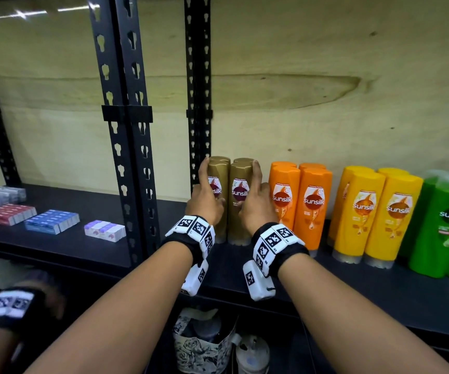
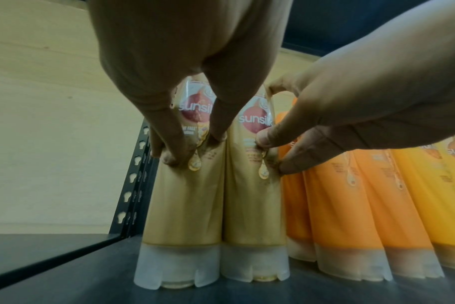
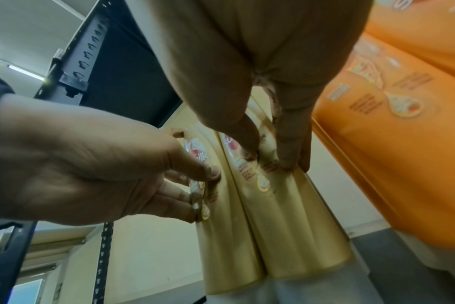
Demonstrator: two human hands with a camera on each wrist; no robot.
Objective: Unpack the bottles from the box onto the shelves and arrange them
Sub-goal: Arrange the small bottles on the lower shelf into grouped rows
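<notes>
Several gold Sunsilk bottles stand cap-down at the left end of the black shelf (image 1: 353,287), two in front and more behind. My left hand (image 1: 210,190) pinches the front left gold bottle (image 2: 185,205), fingers on its left side, thumb on its face. My right hand (image 1: 255,198) pinches the front right gold bottle (image 2: 252,205), thumb in front and fingers (image 3: 288,160) on its right side. The two front bottles touch each other. The box is not in view.
Right of the gold ones stand orange bottles (image 1: 299,203), yellow bottles (image 1: 374,214) and green bottles (image 1: 447,225). A black slotted post (image 1: 197,103) rises just left of them. Small cartons (image 1: 53,221) lie on the left shelf. Another banded hand (image 1: 10,306) shows bottom left.
</notes>
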